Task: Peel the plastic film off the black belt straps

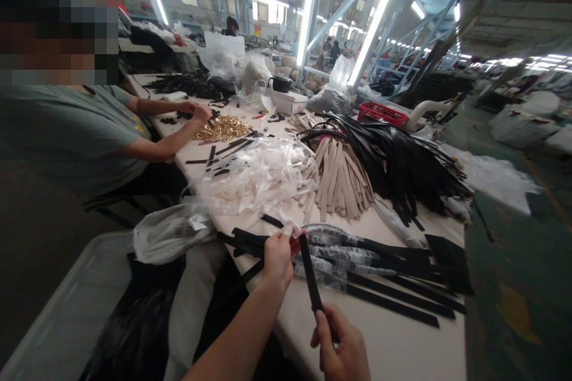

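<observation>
1. We hold a flat black strap (311, 277) near the left part of the film-wrapped strap bundle (342, 255), our landmark.
2. Our right hand (342, 342) pinches its lower end; our left hand's (277, 259) fingers close narrowly at its upper end, their exact grip unclear.
3. Shifting it would call for steady support at both ends.
4. It looks matte, narrow and straight.

A flat, narrow black strap (311, 277), matte and straight, slants through the lower middle of the frame, its top leaning left. Its upper end is at the left hand (277, 255); the right hand (338, 339) grips its lower end between thumb and fingers.
</observation>
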The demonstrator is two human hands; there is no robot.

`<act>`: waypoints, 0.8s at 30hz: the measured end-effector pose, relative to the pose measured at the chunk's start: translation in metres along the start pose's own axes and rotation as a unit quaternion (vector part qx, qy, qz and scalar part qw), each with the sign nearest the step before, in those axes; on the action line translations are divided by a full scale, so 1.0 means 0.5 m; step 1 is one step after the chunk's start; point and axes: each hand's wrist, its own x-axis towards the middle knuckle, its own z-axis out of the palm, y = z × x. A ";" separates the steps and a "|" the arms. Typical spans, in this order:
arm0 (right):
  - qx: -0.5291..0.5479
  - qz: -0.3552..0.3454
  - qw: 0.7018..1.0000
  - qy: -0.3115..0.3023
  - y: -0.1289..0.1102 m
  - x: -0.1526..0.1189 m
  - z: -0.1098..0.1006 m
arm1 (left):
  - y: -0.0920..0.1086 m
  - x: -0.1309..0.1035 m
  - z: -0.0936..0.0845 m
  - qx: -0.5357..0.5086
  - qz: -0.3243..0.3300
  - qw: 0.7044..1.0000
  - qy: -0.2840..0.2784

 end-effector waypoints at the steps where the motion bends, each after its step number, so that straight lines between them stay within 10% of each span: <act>1: 0.001 0.003 1.000 0.001 0.002 -0.001 0.001 | 0.002 -0.001 0.001 -0.001 0.000 1.000 0.001; 24: 0.002 0.003 0.999 0.043 -0.003 0.007 -0.019 | 0.013 -0.004 -0.017 0.008 -0.056 0.995 -0.078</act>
